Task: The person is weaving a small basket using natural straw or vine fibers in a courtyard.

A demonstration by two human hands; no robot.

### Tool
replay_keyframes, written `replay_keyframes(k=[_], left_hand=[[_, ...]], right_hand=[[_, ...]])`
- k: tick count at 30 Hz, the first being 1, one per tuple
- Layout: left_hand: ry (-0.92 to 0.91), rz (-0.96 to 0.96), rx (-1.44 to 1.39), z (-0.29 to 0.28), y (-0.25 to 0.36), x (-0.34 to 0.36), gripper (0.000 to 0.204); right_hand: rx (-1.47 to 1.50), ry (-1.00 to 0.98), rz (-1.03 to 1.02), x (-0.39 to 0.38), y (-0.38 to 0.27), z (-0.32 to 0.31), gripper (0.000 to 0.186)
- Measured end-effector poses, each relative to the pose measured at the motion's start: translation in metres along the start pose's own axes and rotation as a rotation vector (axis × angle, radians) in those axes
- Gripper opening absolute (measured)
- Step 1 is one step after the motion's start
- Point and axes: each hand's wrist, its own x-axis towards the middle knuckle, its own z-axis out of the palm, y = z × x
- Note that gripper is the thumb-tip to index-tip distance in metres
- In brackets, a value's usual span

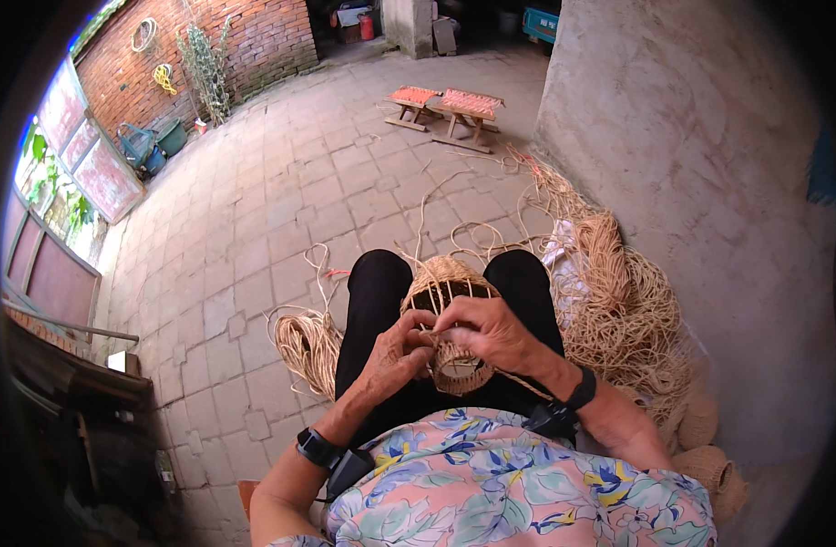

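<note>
While L hand [403, 350] & R hand [492, 332] pinch (prob. cord [437, 296]), I'd keep tension even on woven basket [447, 269] btwn 'em.

The basket [445, 272] sits between your left leg [372, 292] and your right leg [532, 287], your left hand [401, 356] at its left side, your right hand [487, 332] at its right. Left of the basket, just past your leg, a rope coil [307, 348] lies on the paving [235, 264]. To the basket's right, beyond your other leg, spreads a rope heap [623, 319], with a wall [700, 137] farther right. Well ahead of the basket stand two stools [470, 103], side by side.
</note>
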Motion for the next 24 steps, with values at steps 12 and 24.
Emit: replay_keyframes(k=[12,24], left_hand=[[0.038,0.278,0.503,0.009,0.034,0.023,0.034],[0.095,0.191,0.133,0.003,0.013,0.018,0.027]], right_hand=[[0.238,0.174,0.227,-0.018,0.003,-0.022,0.009],[-0.602,0.136,-0.070,-0.009,-0.015,-0.015,0.010]])
